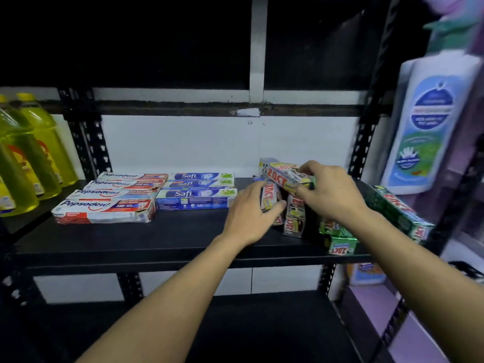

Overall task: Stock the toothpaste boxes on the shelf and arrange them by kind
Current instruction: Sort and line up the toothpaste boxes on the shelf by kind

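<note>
Silver-red Zact toothpaste boxes (284, 176): left hand (248, 213) and right hand (327, 189) each curl fingers (309, 166) round one; best squared beside blue Safi boxes (196, 195).

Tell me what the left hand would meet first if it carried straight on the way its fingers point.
The left hand points right and back, straight into the dark Zact box between its fingers and thumb. Just behind is the raised Zact box in the right hand. Depth there is hard to judge.

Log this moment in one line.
left hand: grips lower Zact box; right hand: holds upper Zact box; Pepsodent boxes, Safi boxes: grouped; green Zact boxes: askew
</note>
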{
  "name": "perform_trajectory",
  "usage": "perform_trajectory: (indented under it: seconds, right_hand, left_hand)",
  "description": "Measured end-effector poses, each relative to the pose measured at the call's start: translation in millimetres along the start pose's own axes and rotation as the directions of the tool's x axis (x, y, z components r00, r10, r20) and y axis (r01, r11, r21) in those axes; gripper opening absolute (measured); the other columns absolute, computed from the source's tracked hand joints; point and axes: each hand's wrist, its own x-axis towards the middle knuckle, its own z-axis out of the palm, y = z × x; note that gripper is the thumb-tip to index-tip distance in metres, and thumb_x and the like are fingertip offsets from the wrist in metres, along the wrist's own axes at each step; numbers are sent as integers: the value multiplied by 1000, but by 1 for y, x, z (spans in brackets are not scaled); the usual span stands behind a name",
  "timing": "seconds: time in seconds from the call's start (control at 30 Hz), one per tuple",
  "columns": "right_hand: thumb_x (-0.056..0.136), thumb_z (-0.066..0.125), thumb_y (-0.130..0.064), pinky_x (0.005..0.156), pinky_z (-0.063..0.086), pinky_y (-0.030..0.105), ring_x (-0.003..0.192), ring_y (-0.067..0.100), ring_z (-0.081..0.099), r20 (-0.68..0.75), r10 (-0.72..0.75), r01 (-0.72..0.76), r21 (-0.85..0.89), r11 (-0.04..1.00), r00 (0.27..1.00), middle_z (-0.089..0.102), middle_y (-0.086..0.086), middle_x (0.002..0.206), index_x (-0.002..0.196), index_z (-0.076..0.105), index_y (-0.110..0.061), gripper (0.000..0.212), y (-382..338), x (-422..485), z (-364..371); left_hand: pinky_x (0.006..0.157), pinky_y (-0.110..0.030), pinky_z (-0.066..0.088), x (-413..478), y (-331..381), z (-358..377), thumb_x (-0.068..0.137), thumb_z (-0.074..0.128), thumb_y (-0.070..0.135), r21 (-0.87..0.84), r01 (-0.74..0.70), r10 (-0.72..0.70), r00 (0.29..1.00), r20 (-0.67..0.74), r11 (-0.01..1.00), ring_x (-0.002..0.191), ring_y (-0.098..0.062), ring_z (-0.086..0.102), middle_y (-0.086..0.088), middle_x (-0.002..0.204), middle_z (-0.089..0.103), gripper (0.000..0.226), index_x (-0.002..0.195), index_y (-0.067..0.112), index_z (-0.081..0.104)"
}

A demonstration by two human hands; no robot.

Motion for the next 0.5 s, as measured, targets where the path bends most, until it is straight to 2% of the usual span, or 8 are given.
perform_trajectory:
  seconds: [0.07,0.13,0.23,0.37,0.5]
  right_hand:
    - [82,62,-41,87,53,43,107,31,63,43,8,-7,-31,1000,999,72,7,110,124,57,-23,45,13,8,-1]
    - [83,62,-46,89,53,43,107,31,62,95,14,-9,-57,998,995,71,6,112,126,55,-25,49,23,17,1]
    - [85,60,-54,94,49,44,114,32,59,165,20,-10,-60,998,986,66,7,123,133,50,-25,57,27,33,8]
    - [85,54,-68,92,42,41,120,33,54,288,79,-27,-182,983,954,61,7,131,141,41,-28,70,21,55,25]
    - [83,52,-72,97,39,43,122,32,52,356,113,-24,-244,969,928,59,5,132,139,45,-27,71,18,67,37]
  left_hand:
    - [111,-44,37,5,9,17,90,45,70,-63,52,-48,997,54,997,137,-18,40,8,150,45,70,148,32,36]
    - [116,-46,30,4,8,27,92,35,74,-32,58,-54,991,120,998,145,-16,32,15,160,29,74,155,37,24]
    - [120,-44,25,3,4,30,98,30,67,2,33,-33,990,140,999,148,-13,27,18,164,17,67,156,36,23]
    - [119,-39,28,-1,7,27,103,34,52,41,18,-22,995,92,999,146,-14,31,17,163,20,56,155,33,30]
    - [116,-35,32,-3,8,26,102,41,46,53,8,-11,999,54,999,143,-13,37,15,159,31,51,151,32,40]
